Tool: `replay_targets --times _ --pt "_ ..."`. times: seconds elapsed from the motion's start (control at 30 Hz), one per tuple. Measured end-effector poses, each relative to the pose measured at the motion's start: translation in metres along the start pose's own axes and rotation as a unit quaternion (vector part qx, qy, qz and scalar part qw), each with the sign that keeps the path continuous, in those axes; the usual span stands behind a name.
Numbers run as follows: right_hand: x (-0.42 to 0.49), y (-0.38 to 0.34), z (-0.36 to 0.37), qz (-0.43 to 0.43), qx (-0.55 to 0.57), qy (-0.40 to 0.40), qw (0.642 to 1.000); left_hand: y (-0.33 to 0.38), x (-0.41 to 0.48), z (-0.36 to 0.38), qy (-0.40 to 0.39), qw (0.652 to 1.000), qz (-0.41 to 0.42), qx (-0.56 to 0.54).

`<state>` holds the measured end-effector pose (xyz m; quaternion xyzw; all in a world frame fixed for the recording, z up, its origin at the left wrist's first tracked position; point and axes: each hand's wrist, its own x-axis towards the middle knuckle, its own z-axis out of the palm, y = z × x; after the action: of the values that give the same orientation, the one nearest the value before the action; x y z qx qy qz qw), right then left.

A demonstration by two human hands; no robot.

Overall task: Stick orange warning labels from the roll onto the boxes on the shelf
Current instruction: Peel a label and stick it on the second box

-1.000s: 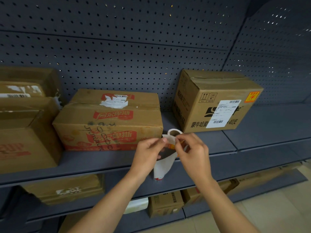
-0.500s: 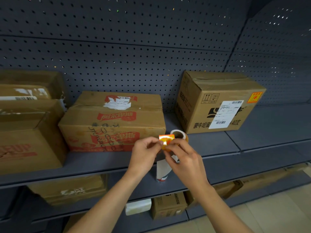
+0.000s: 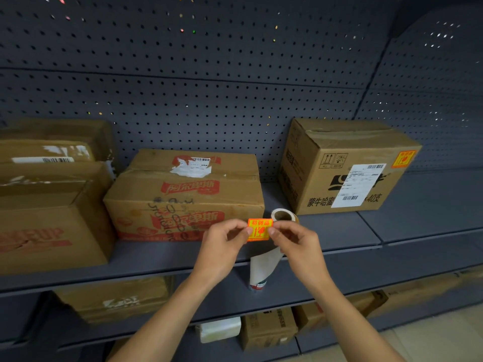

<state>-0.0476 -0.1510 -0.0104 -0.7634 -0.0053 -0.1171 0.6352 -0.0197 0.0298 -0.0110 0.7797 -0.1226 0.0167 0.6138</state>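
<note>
While the left hand (image 3: 222, 246) and right hand (image 3: 295, 244) each pinch one edge of the orange label (image 3: 258, 229), it hangs free short of the box (image 3: 183, 202) beyond the left hand. Slack could let it fold onto itself or stick to skin and land crooked. The roll (image 3: 283, 215) sits just behind the right hand.

Dim, bluish room light. Pegboard (image 3: 209, 87) holes glint in the upper frame. Wide-angle bending at edges. Left-side boxes (image 3: 49, 194) soft and blurred; orange label (image 3: 259, 229) glows, oversaturated. Lower shelves shadowed.
</note>
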Motion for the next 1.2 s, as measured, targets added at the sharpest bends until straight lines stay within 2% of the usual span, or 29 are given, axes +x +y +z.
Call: replay_targets --times 0.13,0.2,0.23,0.3,0.4,0.5,0.63,0.73,0.9,1.2 --pt "0.001 -0.004 0.004 -0.002 0.015 0.004 1.0 0.003 -0.002 -0.002 0.011 1.0 0.004 0.016" --pt "0.001 -0.005 0.007 -0.006 0.003 0.003 1.0 0.002 -0.003 -0.005 0.032 0.994 0.031 0.104" --pt "0.001 -0.004 0.009 -0.009 -0.007 0.004 1.0 0.0 -0.004 -0.007 0.052 0.976 0.064 0.2" --pt "0.0 -0.004 0.013 -0.013 -0.022 0.009 1.0 -0.001 -0.006 -0.009 0.088 0.917 0.12 0.371" --pt "0.004 -0.003 0.014 -0.025 -0.037 0.014 0.999 0.001 -0.007 -0.008 0.115 0.871 0.133 0.459" --pt "0.011 0.0 0.008 -0.037 -0.043 0.031 0.998 0.001 -0.004 -0.016 0.149 0.867 0.124 0.46" --pt "0.019 0.004 0.002 -0.023 -0.069 -0.016 0.997 0.0 0.003 -0.028 0.188 0.846 0.197 0.459" --pt "0.024 0.005 0.009 -0.021 -0.063 -0.032 0.997 0.0 0.017 -0.032 0.166 0.839 0.204 0.477" --pt "0.033 0.007 0.016 -0.022 -0.05 -0.033 0.998 -0.006 0.034 -0.034 0.089 0.853 0.148 0.493" --pt "0.042 0.014 0.022 -0.018 -0.061 -0.012 0.998 -0.02 0.037 -0.033 0.124 0.844 0.177 0.491"
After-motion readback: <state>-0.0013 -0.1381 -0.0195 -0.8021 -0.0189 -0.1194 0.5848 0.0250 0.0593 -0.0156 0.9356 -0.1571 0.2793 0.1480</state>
